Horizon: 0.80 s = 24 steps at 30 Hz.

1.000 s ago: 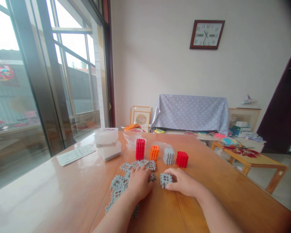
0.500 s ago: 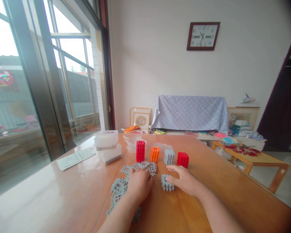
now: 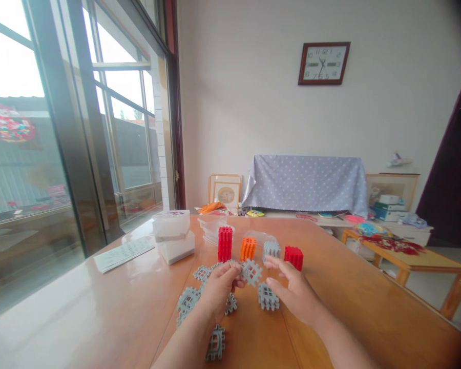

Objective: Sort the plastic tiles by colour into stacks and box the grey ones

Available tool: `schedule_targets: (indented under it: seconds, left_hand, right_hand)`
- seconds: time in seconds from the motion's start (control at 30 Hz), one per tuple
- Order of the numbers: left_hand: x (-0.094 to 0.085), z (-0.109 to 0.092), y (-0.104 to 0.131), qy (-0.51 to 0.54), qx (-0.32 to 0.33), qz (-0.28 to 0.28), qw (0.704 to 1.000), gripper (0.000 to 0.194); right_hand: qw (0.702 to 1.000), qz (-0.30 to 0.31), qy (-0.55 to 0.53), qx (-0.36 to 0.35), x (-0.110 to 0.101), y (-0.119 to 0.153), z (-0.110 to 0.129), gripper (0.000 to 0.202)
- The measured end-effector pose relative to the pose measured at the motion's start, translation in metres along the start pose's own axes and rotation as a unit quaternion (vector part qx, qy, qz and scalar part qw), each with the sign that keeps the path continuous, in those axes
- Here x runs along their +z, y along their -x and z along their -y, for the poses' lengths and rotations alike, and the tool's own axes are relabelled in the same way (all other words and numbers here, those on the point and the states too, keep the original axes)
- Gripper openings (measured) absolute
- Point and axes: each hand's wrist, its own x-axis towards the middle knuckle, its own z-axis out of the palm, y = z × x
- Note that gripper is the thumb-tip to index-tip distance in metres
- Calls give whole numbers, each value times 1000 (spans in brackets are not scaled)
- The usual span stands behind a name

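Observation:
My left hand (image 3: 225, 287) pinches a grey toothed square tile (image 3: 252, 272) by its left edge, holding it up off the table. Open, with thumb and fingers apart, my right hand (image 3: 292, 284) hovers just right of that tile. Below the gap between my hands stands a short stack of grey tiles (image 3: 269, 297). More loose grey tiles (image 3: 188, 300) lie around and partly under my left forearm. Behind my hands stand a tall red stack (image 3: 225, 244), an orange stack (image 3: 248, 249), another grey stack (image 3: 272, 250) and a low red stack (image 3: 294, 258).
Two white boxes (image 3: 176, 248) sit stacked at the left beside printed sheets (image 3: 125, 253). Clear plastic containers (image 3: 211, 230) stand behind the tall red stack. A low wooden side table (image 3: 411, 256) is off to the right, beyond the table (image 3: 330, 287).
My left hand has lifted a grey tile from the loose ones. My right hand has come off the short grey stack and stays open near it. The view has shifted slightly.

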Motion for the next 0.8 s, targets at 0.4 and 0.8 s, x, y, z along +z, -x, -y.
schedule_targets:
  seconds: [0.4,0.8]
  left_hand:
    - [7,2,4,61,-63,20,996,34]
    - [5,-4,7,4,-39,58,998,35]
  right_hand:
    - [992,-37,94,-71,13,4,22,66]
    - [995,22,89,-25,-1,-3,5,52]
